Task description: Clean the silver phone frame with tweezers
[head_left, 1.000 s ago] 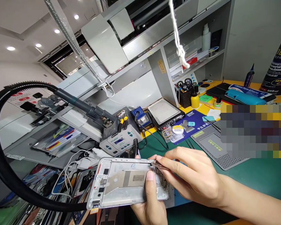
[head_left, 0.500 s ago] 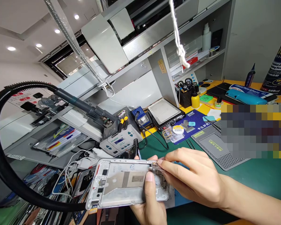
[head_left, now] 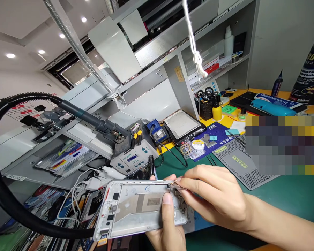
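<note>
A silver phone frame with its inside facing up is held low in the middle of the view. My left hand grips it from below, thumb pressed on the inner plate. My right hand comes in from the right, with thumb and forefinger pinched on a small part at the frame's upper right corner; the part is too small to name.
A soldering station with a black hose stands behind the frame. A heating plate, a blue mat, a grey work mat, a yellow bottle and a tool holder sit on the green bench. Cables and clutter lie at left.
The phone frame has tilted slightly, its left end dropping lower. My right hand's pinch stays at the same corner. The view has shifted a little.
</note>
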`<action>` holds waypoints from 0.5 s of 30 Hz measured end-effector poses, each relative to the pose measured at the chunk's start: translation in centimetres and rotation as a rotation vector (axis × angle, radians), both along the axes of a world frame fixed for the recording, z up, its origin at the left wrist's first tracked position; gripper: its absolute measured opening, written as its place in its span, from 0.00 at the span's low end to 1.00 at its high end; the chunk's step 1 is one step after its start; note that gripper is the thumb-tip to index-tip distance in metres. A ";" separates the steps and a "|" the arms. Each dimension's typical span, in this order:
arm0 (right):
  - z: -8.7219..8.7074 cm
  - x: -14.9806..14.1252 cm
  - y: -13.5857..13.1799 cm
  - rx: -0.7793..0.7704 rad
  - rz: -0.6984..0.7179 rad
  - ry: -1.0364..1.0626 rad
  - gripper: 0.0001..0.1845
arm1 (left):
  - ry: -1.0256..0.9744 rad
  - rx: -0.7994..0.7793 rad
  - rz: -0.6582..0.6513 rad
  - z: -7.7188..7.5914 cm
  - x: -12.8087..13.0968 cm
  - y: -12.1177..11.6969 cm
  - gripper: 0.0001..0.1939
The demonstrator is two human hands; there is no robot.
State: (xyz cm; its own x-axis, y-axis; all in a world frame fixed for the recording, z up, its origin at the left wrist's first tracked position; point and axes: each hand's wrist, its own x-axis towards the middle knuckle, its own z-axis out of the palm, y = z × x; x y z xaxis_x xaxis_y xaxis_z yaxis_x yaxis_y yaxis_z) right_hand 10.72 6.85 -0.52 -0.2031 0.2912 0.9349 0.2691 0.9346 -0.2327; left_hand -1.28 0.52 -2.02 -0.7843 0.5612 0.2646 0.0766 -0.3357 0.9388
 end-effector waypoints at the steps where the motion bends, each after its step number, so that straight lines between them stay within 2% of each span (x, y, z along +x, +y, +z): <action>1: 0.0 0.0 0.0 -0.002 0.015 -0.011 0.05 | -0.008 0.001 0.003 0.0 0.0 0.0 0.25; 8: -0.3 0.3 0.0 0.009 0.062 -0.024 0.05 | -0.090 0.030 0.013 -0.1 0.0 0.0 0.28; 15: -0.2 0.2 0.1 -0.011 0.081 -0.016 0.05 | -0.167 0.160 -0.089 0.3 0.2 0.4 0.27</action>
